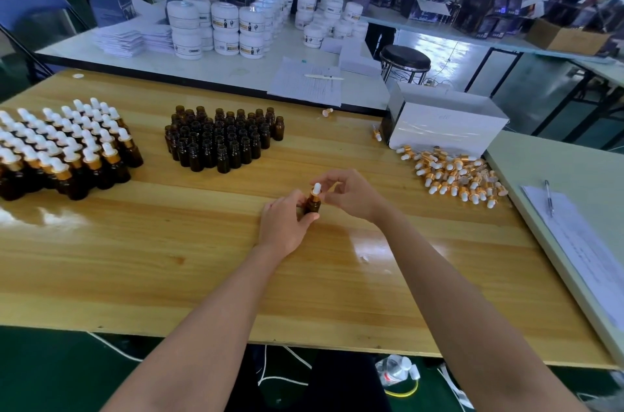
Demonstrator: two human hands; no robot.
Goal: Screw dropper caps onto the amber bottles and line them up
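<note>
Amber bottle (pixel 313 205), small, dark brown and upright, stands near the middle of the wooden table (pixel 169 263), with a dropper cap (pixel 316 191) on its neck: a gold collar topped by a white rubber bulb. The left hand (pixel 287 225) grips the bottle's body, fingers and thumb curled round it. The right hand (pixel 351 195) pinches the cap from the right with curled fingertips; how far the cap is threaded down cannot be told.

Beyond the hands, the uncapped bottles (pixel 223 139) stand packed together in a block, necks open. At the table's left edge, the capped bottles (pixel 64 149) stand in tight rows, each with the same gold collar and white bulb. To the right, the loose caps (pixel 456 179) lie in a scattered heap, and a few strays lie apart near the far edge.

Just behind that heap stands a white box (pixel 445 123) with its flaps open; its contents are hidden. On the next table back, white jars (pixel 223 29) with lids are stacked two high beside piles of paper.
</note>
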